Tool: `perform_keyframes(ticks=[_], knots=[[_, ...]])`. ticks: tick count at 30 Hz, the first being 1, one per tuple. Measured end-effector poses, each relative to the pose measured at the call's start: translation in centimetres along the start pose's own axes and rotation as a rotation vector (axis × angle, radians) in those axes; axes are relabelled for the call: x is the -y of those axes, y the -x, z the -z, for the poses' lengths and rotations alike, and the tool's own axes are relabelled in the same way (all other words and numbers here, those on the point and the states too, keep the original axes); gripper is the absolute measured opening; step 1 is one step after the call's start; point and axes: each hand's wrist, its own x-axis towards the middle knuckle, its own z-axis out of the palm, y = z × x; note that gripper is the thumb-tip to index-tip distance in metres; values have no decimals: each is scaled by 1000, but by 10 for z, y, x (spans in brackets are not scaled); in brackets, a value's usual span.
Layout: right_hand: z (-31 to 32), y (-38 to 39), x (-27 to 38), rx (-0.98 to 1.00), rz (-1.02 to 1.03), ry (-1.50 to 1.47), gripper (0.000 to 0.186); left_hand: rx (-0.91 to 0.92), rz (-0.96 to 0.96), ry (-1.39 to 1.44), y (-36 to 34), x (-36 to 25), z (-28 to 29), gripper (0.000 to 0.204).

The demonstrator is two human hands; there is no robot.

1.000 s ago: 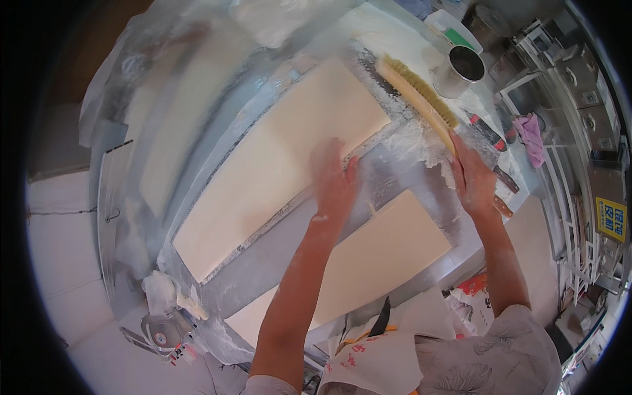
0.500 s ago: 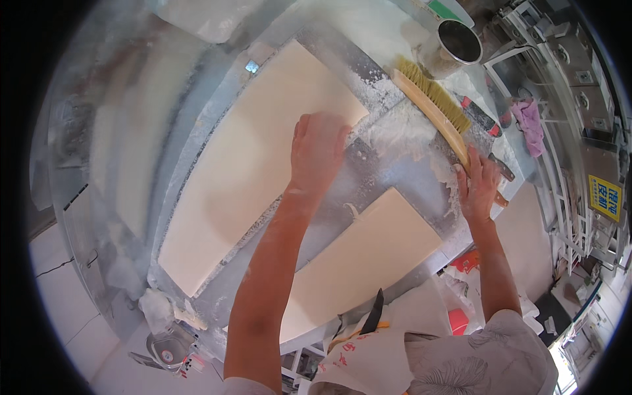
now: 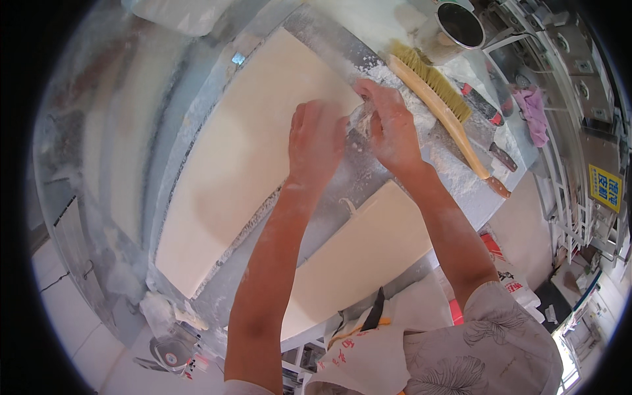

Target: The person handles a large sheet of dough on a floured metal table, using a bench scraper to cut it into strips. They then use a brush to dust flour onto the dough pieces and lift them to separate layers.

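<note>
A long pale dough sheet [image 3: 243, 151] lies slantwise on the floured metal worktop. My left hand [image 3: 317, 141] is closed over its right edge, fingers curled and tips hidden. Beside it, my right hand [image 3: 394, 125] is at the sheet's upper right corner, over loose white flour [image 3: 388, 74]. Its fingers are bent, with a gap between them and the thumb. A second, shorter dough sheet [image 3: 362, 253] lies nearer to me, below my right forearm. To the right rests a wooden-handled bench brush [image 3: 438, 105] with yellowish bristles, untouched.
A metal canister [image 3: 454, 33] stands beyond the brush. Knives with a red-and-black handle [image 3: 482, 105] and brown handles [image 3: 503, 158] lie at right. A pink cloth [image 3: 532, 115] hangs on a white rack. A clear plastic bag [image 3: 187, 13] sits at the far left.
My right hand has let go of the brush handle and moved left and away from me to the dough sheet's corner. My left hand has stayed on the sheet's edge.
</note>
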Motion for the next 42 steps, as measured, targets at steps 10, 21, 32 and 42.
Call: perform_keyframes(ticks=[10, 21, 32, 42], knots=[[3, -6, 3, -22, -110, -231, 53, -94, 48, -4, -9, -8, 9, 13], [-2, -13, 14, -3, -169, -170, 45, 8, 482, 277, -22, -2, 16, 16], [-17, -66, 36, 192, -784, -541, 38, -76, 225, 192, -14, -10, 34, 14], [-92, -58, 63, -22, -319, -315, 35, -285, 739, 523, 82, 21, 111, 21]])
